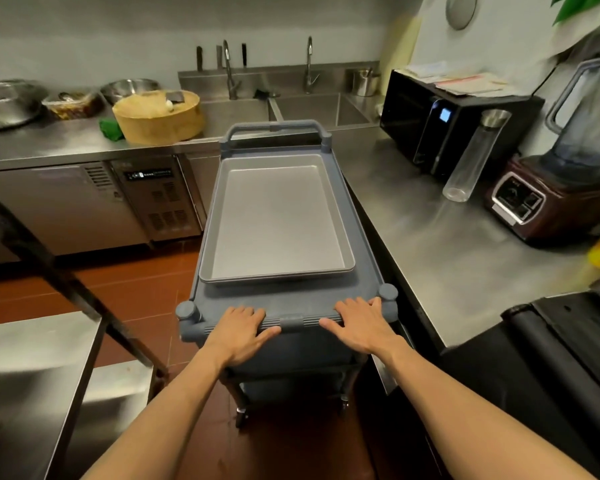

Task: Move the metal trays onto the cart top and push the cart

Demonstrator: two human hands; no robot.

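A grey plastic cart [368, 261] stands in front of me on the red tile floor. On its top lie stacked metal trays [278, 216], rectangular and empty; a lower rim shows under the front edge. My left hand [241, 332] grips the left part of the cart's near handle bar [291, 322], fingers curled over it. On the right part of the same bar my right hand [362, 323] holds on the same way. A second handle [274, 128] rises at the cart's far end.
A steel counter [447, 237] runs along the cart's right side, carrying a black oven [440, 123], a clear bottle [475, 157] and a blender [551, 188]. Ahead are a double sink [309, 109], a wooden chopping block [158, 117] and bowls. A steel table [39, 368] stands at left.
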